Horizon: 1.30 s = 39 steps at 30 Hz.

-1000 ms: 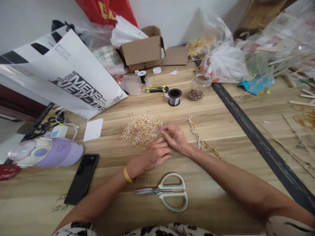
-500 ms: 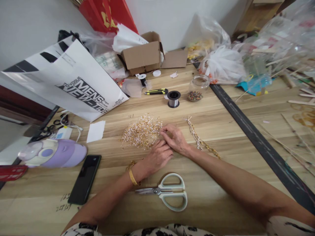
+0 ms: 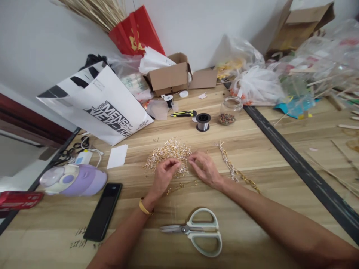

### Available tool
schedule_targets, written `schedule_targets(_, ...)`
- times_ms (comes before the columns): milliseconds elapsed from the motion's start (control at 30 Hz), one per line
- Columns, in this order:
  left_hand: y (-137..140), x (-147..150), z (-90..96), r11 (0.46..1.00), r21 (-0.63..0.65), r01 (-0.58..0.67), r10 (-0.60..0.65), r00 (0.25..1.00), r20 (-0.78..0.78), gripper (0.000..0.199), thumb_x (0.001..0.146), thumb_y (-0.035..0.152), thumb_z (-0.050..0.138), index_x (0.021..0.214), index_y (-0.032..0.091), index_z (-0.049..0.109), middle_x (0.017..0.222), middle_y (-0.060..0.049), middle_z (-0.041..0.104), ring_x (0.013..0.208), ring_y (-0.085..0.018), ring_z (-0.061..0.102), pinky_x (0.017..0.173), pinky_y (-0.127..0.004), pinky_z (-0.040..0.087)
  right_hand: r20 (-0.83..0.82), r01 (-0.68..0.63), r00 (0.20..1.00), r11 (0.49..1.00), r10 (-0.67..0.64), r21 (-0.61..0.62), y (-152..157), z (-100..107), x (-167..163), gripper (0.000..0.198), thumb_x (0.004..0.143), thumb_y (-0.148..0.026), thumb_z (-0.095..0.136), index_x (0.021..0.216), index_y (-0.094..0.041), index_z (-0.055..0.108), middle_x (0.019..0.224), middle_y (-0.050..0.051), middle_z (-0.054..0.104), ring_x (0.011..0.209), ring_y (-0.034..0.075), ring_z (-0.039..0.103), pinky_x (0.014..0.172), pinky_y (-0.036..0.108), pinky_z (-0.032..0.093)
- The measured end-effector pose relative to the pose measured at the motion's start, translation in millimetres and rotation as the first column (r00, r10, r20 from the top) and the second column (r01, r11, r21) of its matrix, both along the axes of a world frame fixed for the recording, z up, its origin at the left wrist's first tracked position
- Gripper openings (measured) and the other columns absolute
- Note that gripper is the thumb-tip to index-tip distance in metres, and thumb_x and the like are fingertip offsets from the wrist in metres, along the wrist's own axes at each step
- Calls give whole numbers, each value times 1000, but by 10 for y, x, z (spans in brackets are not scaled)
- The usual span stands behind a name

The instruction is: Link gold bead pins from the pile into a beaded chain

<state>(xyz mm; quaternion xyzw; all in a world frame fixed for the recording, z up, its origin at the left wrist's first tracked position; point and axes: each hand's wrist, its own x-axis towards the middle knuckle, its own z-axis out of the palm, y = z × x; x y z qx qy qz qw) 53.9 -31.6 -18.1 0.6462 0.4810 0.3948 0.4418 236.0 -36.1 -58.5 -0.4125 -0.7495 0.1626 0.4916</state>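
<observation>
A pile of small gold and pinkish bead-like pieces [image 3: 165,151] lies on the wooden table. At its front edge my left hand [image 3: 164,175] is closed, thumb and fingertips pinched together. My right hand [image 3: 206,168] is at the pile's right side, also in a pinch. Whatever either hand holds is too small to make out. Below them, a short gold beaded strand [image 3: 181,185] rests on the wood. Right of my right hand lie strung gold and silvery chains [image 3: 228,162]. Scissors with pale handles [image 3: 193,228] lie nearer to me.
Behind the pile are a wire spool [image 3: 202,122], a yellow-black utility knife [image 3: 183,113] and a glass jar [image 3: 230,110] with beads. A phone [image 3: 103,212], a purple bottle [image 3: 84,181] and a white paper bag [image 3: 109,108] stand or lie left. A black strip [image 3: 277,149] crosses the right.
My hands have come apart: the left moved left to the pile's front edge, the right stays at its side. The short gold strand now shows. The whole view has shifted slightly.
</observation>
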Motion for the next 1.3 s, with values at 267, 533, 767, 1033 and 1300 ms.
schedule_targets(267, 55, 2, -137, 955, -290, 54, 58, 930, 364, 22, 70, 33, 74, 69, 14, 65, 61, 1, 62, 60, -10, 54, 65, -24, 44, 123, -52, 992, 991, 36, 127, -50, 24, -16, 6, 93, -18, 47, 92, -20, 53, 85, 6, 63, 79, 19, 56, 73, 33, 42)
schedule_targets(533, 71, -3, -159, 914, -395, 96, 89, 901, 425, 25, 64, 34, 79, 69, 14, 66, 60, 1, 62, 60, -11, 54, 63, -24, 44, 139, -82, 989, 982, 58, 173, -53, 58, -14, 8, 92, -17, 47, 94, -19, 53, 82, 6, 62, 80, 20, 55, 75, 34, 43)
schedule_targets(767, 66, 20, -160, 895, -433, 105, 118, 882, 457, 28, 61, 34, 82, 68, 13, 66, 59, 1, 63, 59, -9, 55, 63, -22, 44, 162, -90, 985, 978, 59, 186, -35, 22, 2, 7, 91, -17, 48, 95, -18, 53, 83, 7, 62, 81, 20, 55, 76, 35, 44)
schedule_targets(1033, 68, 28, -177, 846, -510, 155, 154, 846, 511, 27, 60, 29, 83, 69, 12, 64, 59, 1, 63, 57, -8, 57, 58, -21, 46, 147, -97, 987, 977, 70, 189, -23, 36, 2, 7, 91, -16, 46, 93, -19, 53, 82, 6, 62, 78, 19, 55, 75, 34, 44)
schedule_targets(1300, 97, -17, -182, 833, -531, 157, 193, 816, 544, 23, 60, 24, 83, 69, 13, 66, 62, 1, 65, 59, -9, 60, 58, -20, 49, 160, -95, 985, 978, 65, 186, -18, 31, 7, 6, 91, -16, 47, 93, -19, 52, 81, 6, 62, 78, 19, 54, 74, 34, 44)
